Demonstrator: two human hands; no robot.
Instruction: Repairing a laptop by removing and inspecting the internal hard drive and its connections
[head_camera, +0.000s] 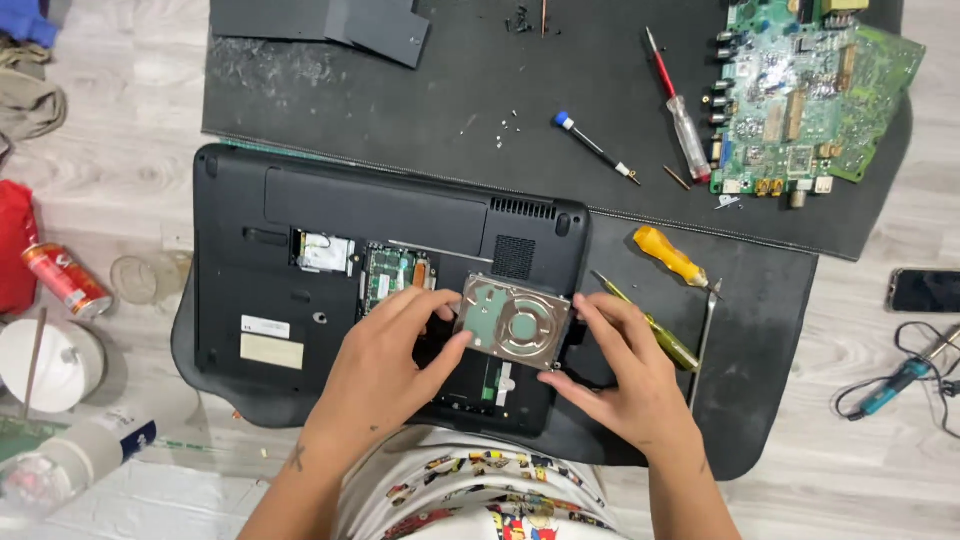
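**Hard drive held over open laptop bay**

Pale wood floor (130, 170), with a black mat (420, 100) under the work. Laptop (250, 260) lies bottom-up on the mat, access cover off, boards exposed. Hard drive (513, 322) sits tilted over the open bay, near the laptop's front right corner. Left hand (385, 365) has fingers closed on the drive's left edge; right hand (625, 375) pinches its right edge and lower corner. Yellow screwdriver (670, 256) and a green one (655, 330) lie just beside the right hand; circuit board (810, 95) well apart at top right.

Risk, as judged: a tilted drive could strain its connector if forced at an angle. A slipping grip would drop it onto the exposed boards.
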